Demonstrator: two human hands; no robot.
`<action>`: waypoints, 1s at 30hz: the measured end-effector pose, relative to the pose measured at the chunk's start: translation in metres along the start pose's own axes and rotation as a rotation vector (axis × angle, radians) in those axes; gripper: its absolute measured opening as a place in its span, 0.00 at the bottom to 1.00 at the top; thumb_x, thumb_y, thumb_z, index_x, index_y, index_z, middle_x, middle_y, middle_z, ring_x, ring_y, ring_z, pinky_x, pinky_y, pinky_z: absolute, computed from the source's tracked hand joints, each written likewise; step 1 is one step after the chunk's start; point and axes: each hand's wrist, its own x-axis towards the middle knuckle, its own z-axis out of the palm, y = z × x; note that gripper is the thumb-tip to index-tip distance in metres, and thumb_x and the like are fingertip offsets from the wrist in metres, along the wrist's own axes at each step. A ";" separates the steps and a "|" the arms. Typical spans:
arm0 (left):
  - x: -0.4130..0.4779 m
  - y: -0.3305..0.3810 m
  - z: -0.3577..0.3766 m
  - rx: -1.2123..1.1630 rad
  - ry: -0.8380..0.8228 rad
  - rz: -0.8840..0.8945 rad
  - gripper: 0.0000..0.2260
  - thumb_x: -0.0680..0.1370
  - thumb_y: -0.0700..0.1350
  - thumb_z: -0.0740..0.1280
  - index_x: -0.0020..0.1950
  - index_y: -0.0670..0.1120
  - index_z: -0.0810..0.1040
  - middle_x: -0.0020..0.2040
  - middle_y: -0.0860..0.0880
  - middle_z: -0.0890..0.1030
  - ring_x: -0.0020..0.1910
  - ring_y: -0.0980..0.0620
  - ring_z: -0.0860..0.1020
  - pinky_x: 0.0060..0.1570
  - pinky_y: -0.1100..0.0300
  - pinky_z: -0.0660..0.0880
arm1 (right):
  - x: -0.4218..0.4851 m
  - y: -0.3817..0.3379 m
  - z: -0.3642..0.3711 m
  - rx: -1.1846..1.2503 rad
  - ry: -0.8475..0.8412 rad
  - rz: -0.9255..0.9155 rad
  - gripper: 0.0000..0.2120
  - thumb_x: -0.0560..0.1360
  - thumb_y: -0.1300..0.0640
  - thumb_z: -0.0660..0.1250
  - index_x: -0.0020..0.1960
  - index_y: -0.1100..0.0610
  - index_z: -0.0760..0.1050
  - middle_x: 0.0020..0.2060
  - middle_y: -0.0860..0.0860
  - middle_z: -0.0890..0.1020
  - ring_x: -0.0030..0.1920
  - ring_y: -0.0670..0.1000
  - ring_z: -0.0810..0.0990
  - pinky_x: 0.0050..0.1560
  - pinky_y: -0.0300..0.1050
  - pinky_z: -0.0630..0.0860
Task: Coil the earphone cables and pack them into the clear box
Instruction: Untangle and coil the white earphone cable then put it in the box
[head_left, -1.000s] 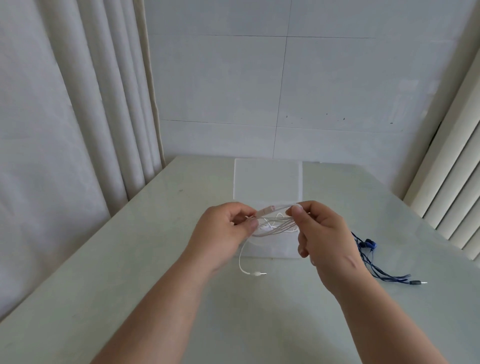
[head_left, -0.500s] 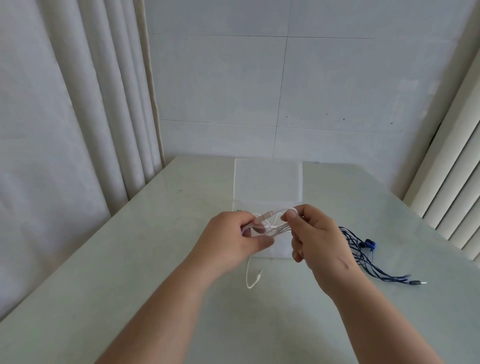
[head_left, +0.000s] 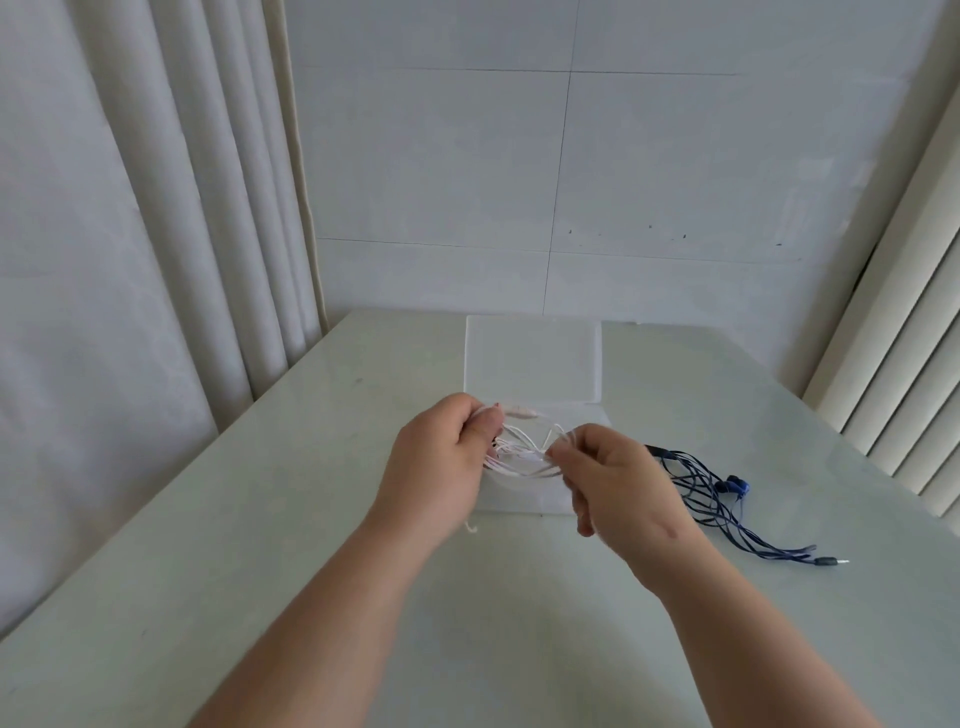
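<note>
The white cable (head_left: 524, 449) is held in loose loops just above the open box (head_left: 534, 358). It is gripped at one end by the left hand (head_left: 441, 462) and pinched at the other by the right hand (head_left: 618, 483), fingers curled on the strands. The coil is judged half made, and nothing can be made out packed in the box. The blue cable (head_left: 701, 493) lies uncoiled on the surface (head_left: 260, 519), right of the box. A pale wall (head_left: 519, 156) is seen behind, with curtains (head_left: 156, 208) to the left and blinds (head_left: 909, 389) to the right.

Loops of white cable (head_left: 524, 448) over open clear box (head_left: 535, 358), blue cable (head_left: 702, 488) alongside
</note>
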 end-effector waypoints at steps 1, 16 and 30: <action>0.000 0.001 0.001 -0.024 0.038 -0.001 0.14 0.79 0.50 0.64 0.34 0.49 0.72 0.28 0.57 0.76 0.26 0.59 0.70 0.27 0.66 0.64 | -0.002 0.000 0.003 -0.040 -0.064 0.014 0.13 0.80 0.54 0.63 0.37 0.56 0.72 0.22 0.44 0.73 0.20 0.48 0.67 0.21 0.34 0.63; 0.002 0.011 0.003 -0.739 0.170 -0.329 0.19 0.67 0.62 0.67 0.29 0.48 0.75 0.21 0.54 0.69 0.19 0.56 0.68 0.21 0.67 0.62 | -0.010 0.005 0.020 -0.047 -0.489 0.008 0.10 0.78 0.51 0.63 0.42 0.44 0.81 0.44 0.63 0.84 0.24 0.46 0.71 0.32 0.40 0.70; 0.004 0.000 0.001 -0.437 0.326 -0.228 0.22 0.75 0.62 0.65 0.34 0.44 0.73 0.23 0.55 0.70 0.24 0.56 0.66 0.26 0.63 0.64 | -0.011 0.001 0.011 0.343 -0.605 0.174 0.11 0.82 0.59 0.61 0.41 0.57 0.71 0.31 0.52 0.76 0.22 0.45 0.62 0.22 0.35 0.56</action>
